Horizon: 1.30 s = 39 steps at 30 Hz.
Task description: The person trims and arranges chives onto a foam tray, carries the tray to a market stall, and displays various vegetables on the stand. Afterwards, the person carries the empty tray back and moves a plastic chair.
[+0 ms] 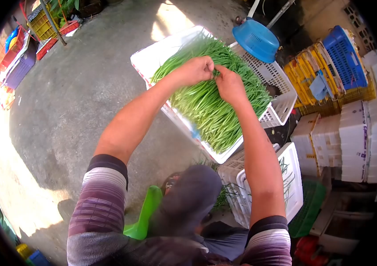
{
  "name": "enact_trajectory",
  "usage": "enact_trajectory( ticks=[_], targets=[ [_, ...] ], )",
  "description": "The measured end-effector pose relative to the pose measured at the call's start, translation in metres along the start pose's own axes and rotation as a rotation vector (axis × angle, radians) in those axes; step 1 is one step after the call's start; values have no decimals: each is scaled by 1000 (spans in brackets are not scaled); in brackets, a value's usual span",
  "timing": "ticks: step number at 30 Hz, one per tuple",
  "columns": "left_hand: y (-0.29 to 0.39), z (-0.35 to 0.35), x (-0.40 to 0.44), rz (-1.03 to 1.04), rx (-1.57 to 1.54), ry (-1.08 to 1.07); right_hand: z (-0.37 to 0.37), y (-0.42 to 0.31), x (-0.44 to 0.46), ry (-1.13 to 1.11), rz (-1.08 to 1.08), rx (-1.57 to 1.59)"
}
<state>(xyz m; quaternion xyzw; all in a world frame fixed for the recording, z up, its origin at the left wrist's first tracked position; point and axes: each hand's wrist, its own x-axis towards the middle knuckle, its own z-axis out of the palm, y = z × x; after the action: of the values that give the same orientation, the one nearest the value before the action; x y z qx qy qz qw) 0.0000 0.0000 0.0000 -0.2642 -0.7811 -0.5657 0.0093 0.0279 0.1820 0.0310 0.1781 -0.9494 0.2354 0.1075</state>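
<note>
I have the left hand [195, 71] and right hand [232, 86] fingertip-near above long, thin green stalks [206, 111], in the white rectangular box [153, 54] at twelve o'clock. Whether either grip is closed, I cannot tell; fine handling calls for gentleness.

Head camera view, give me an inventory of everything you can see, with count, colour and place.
Leafy stalks: one heap, green, centre
Tray: one, white, under the stalks
Basin: one, blue, top right
Openwork crates: several; white right of the heap and below it, yellow and blue right, dark green lower right, purple upper left
Foam boxes: several, white, far right
Plastic item: one, bright green, by the knee
Floor: grey, left
Small background items: too unclear to count
Left hand, right hand: two, bare, above the stalks
</note>
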Motion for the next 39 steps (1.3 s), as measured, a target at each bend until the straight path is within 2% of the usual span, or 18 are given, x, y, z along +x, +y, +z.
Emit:
enact_trajectory(
  ticks=[2, 4, 8, 11, 14, 17, 18, 21, 25, 29, 34, 37, 39],
  targets=[
    [1, 1, -7, 14, 6, 3, 3, -6, -4, -36, -111, -156],
    [-6, -2, 7, 6, -28, 23, 4, 1, 9, -25, -129, -210],
    [-6, -1, 2, 15, 21, 23, 9, 2, 2, 29, -70, -249],
    [9, -6, 3, -166, -7, 22, 7, -2, 2, 117, 18, -184],
    [-17, -4, 9, 16, -313, 218, 0, -12, -9, 288, 52, -104],
    [-27, -31, 5, 24, 53, 319, -2, -8, -20, 323, -28, -87],
    [-16, -37, -4, -45, 216, 280, -2, -10, -21, 293, -27, -78],
    [-26, -32, -24, -131, 282, 287, 2, -21, -16, 206, -46, -60],
    [-24, -18, -47, -202, 372, 442, 38, -23, 9, 122, -111, -141],
    [-34, -2, -60, -115, 562, 506, 60, -31, 28, 34, -127, -362],
    [-41, 3, -61, -55, 506, 557, 71, -26, 35, -31, -44, -415],
    [-43, 4, -63, -36, 479, 569, 68, -22, 33, 139, -115, -369],
    [-46, 5, -64, -4, 450, 582, 47, -26, 24, 223, -110, -141]
  ],
)
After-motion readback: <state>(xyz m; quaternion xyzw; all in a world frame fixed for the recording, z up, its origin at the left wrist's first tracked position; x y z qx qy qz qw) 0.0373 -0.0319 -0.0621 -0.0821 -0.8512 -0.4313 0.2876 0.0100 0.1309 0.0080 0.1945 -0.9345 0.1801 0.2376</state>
